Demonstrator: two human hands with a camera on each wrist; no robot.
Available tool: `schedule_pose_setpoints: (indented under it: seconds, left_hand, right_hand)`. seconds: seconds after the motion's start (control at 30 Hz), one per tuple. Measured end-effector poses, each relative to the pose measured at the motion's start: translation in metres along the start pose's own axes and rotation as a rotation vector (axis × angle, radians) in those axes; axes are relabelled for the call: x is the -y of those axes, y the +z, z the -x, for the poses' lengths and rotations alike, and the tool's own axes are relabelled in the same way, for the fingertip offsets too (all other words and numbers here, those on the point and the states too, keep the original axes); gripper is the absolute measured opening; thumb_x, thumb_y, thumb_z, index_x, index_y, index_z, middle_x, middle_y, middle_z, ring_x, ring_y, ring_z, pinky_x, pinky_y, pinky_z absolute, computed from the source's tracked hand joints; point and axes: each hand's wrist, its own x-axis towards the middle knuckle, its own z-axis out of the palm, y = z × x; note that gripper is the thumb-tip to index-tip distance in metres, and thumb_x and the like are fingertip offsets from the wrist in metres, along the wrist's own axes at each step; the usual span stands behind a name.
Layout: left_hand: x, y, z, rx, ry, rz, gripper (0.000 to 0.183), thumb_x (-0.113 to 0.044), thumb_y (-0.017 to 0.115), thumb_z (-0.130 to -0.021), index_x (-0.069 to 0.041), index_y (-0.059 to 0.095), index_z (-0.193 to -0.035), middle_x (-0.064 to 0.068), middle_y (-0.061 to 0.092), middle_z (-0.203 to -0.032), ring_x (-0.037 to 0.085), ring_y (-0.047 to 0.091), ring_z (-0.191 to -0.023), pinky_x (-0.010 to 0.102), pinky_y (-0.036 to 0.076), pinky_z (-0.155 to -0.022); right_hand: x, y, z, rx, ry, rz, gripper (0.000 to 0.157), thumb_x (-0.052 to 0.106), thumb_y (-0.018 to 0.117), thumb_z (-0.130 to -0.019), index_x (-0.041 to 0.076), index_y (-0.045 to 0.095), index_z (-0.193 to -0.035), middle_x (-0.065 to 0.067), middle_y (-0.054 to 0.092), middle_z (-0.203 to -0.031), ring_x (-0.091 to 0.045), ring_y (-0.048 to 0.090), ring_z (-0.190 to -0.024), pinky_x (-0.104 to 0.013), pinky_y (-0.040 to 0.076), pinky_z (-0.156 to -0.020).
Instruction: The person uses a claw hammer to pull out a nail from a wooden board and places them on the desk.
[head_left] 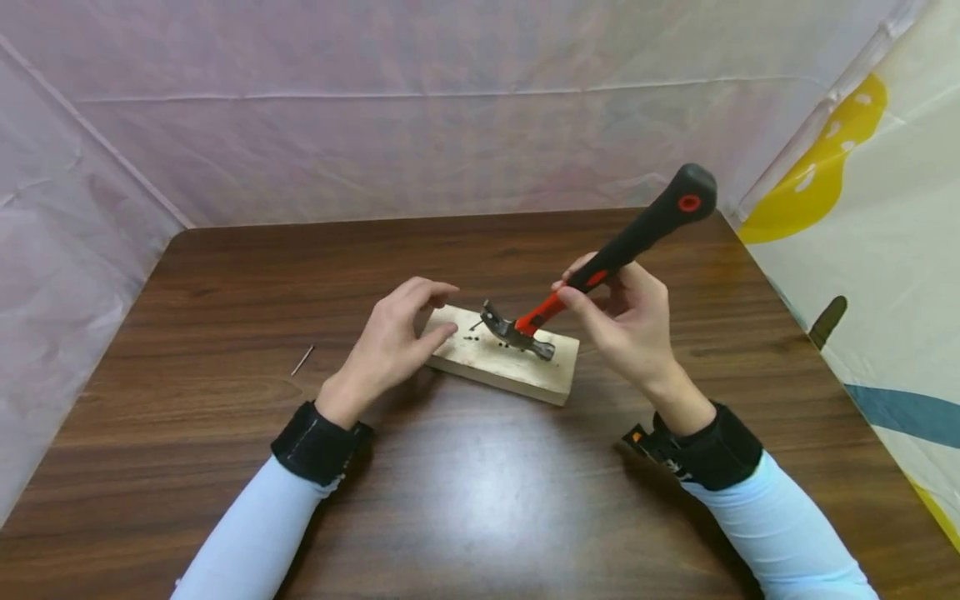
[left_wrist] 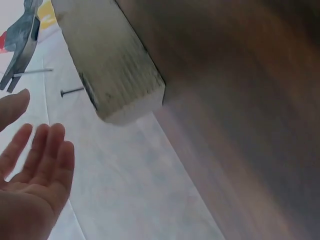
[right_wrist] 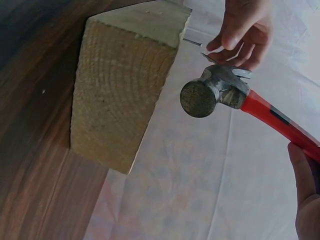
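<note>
My right hand (head_left: pixel 633 321) pinches the red neck of a claw hammer (head_left: pixel 630 242) between thumb and fingers, its black grip pointing up and away. The hammer head hangs close over a pale wooden block (head_left: pixel 495 362). In the left wrist view a nail (left_wrist: pixel 40 72) sticks out of the hammer's claw. A second nail (left_wrist: pixel 72 92) stands in the block's top face, near its left end. Beside that end is my left hand (head_left: pixel 390 342), fingers loosely bent and thumb apart, holding nothing.
A loose nail (head_left: pixel 302 360) lies on the brown wooden table (head_left: pixel 187 433), left of the left hand. Several small dark holes mark the block's top. Pale sheeting (head_left: pixel 450 158) hangs behind the table, and a patterned sheet (head_left: pixel 892 317) hangs along the right side.
</note>
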Motion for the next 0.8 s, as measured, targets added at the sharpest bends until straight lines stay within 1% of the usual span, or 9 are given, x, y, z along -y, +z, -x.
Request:
schedule_pose_setpoints:
  seconds: [0.07,0.13,0.3,0.4,0.5,0.6,0.8]
  left_hand:
    - [-0.001,0.002,-0.001,-0.013,0.030,0.037,0.042,-0.004,0.080,-0.082,-0.001,0.063,-0.119,0.006,0.062,-0.110,0.019,0.058,-0.099,0.032,0.047,-0.084]
    - [-0.002,0.005,-0.002,-0.011,0.050,0.070,0.042,-0.003,0.081,-0.080,-0.001,0.064,-0.118,0.007,0.063,-0.108,0.020,0.059,-0.097,0.034,0.048,-0.082]
    - [-0.005,0.007,-0.003,0.009,0.055,0.121,0.038,-0.003,0.081,-0.080,-0.002,0.066,-0.115,0.005,0.064,-0.104,0.018,0.063,-0.092,0.031,0.050,-0.080]
    - [-0.006,0.007,-0.003,0.008,0.054,0.132,0.032,-0.001,0.080,-0.081,-0.002,0.068,-0.110,0.002,0.065,-0.102,0.016,0.064,-0.089,0.027,0.051,-0.079]
    - [-0.007,0.006,-0.003,-0.016,0.078,0.133,0.022,0.002,0.078,-0.082,-0.003,0.070,-0.102,-0.002,0.066,-0.098,0.013,0.064,-0.086,0.023,0.050,-0.078]
    - [-0.007,0.006,-0.002,-0.037,0.105,0.131,0.017,0.004,0.078,-0.081,-0.005,0.071,-0.095,-0.003,0.067,-0.094,0.011,0.064,-0.084,0.021,0.049,-0.077]
    - [-0.007,0.005,-0.002,-0.037,0.120,0.146,0.015,0.004,0.077,-0.083,-0.005,0.072,-0.093,-0.003,0.067,-0.094,0.011,0.064,-0.084,0.021,0.049,-0.077]
  right_hand:
    - [0.001,0.002,0.000,0.002,-0.005,-0.018,0.029,-0.002,0.073,-0.087,-0.023,0.054,-0.095,-0.031,0.058,-0.086,-0.018,0.069,-0.081,-0.034,0.055,-0.063]
    - [0.002,0.004,-0.001,0.004,-0.012,-0.027,0.033,0.002,0.073,-0.088,-0.023,0.053,-0.094,-0.031,0.058,-0.085,-0.018,0.069,-0.081,-0.034,0.055,-0.063]
    - [0.005,0.008,-0.005,0.005,-0.033,-0.024,0.040,0.010,0.074,-0.089,-0.023,0.053,-0.094,-0.030,0.058,-0.085,-0.018,0.069,-0.081,-0.033,0.055,-0.062]
    - [0.006,0.010,-0.007,0.001,-0.042,-0.030,0.043,0.014,0.074,-0.090,-0.023,0.053,-0.094,-0.029,0.058,-0.085,-0.018,0.069,-0.081,-0.033,0.054,-0.062]
    - [0.007,0.012,-0.008,-0.005,-0.045,-0.053,0.045,0.015,0.075,-0.089,-0.023,0.053,-0.093,-0.029,0.058,-0.084,-0.018,0.069,-0.080,-0.033,0.054,-0.062]
    - [0.008,0.014,-0.009,-0.004,-0.048,-0.071,0.046,0.016,0.075,-0.089,-0.024,0.052,-0.092,-0.029,0.058,-0.084,-0.018,0.069,-0.080,-0.033,0.054,-0.062]
    - [0.010,0.015,-0.011,0.003,-0.051,-0.068,0.047,0.017,0.075,-0.090,-0.024,0.052,-0.092,-0.029,0.058,-0.084,-0.018,0.069,-0.079,-0.033,0.055,-0.062]
